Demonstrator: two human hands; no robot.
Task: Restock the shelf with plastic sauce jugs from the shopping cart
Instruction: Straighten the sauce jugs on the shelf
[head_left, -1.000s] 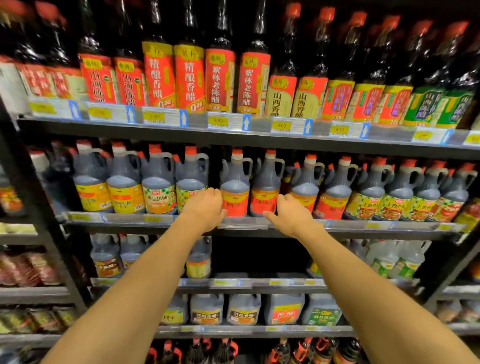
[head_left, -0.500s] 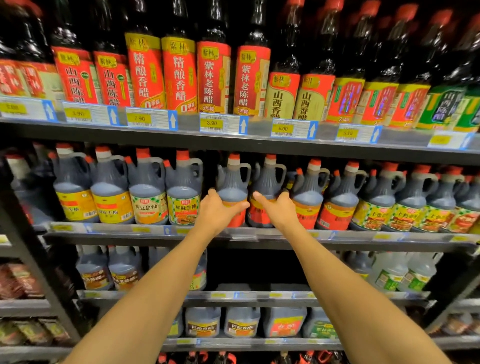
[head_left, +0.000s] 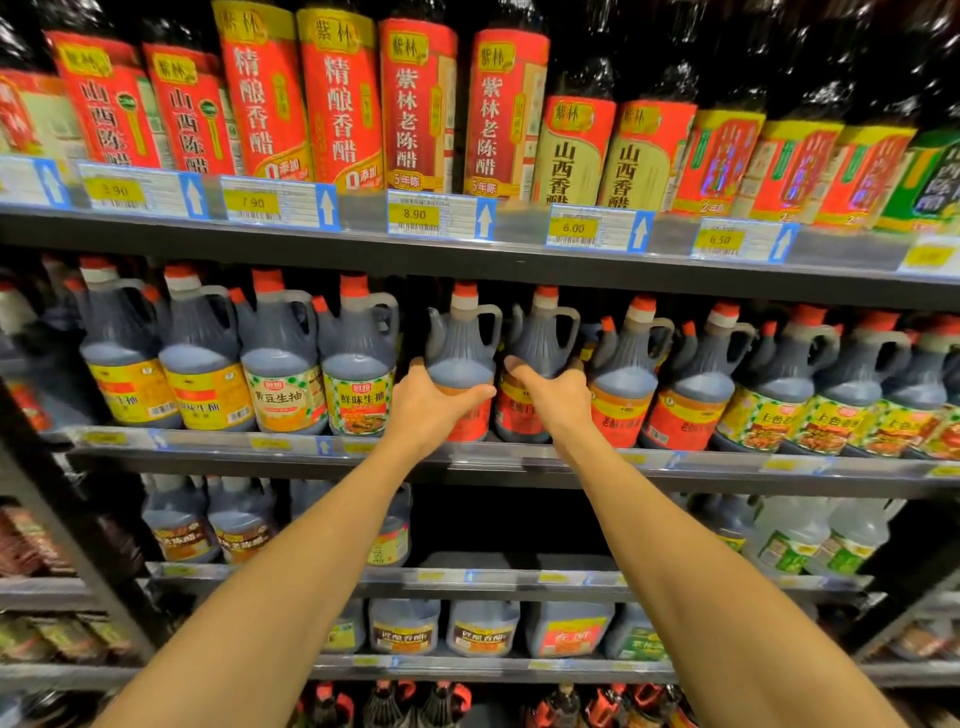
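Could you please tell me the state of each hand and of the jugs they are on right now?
Left hand: its grip curls round a jug's body.
Right hand: its grip curls round the neighbouring jug.
Left dark plastic red-capped sauce jug: upright on the shelf, cap on.
Right dark plastic red-capped sauce jug: upright beside it, cap on.
Metal shelf edge: carries price tags.

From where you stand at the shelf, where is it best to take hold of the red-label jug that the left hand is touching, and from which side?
Probably the loop handle on the red-label jug, reached from the front, fingers hooking in from its right. It stands upright, handle toward the neighbouring jug. The left hand now wraps its wide belly.
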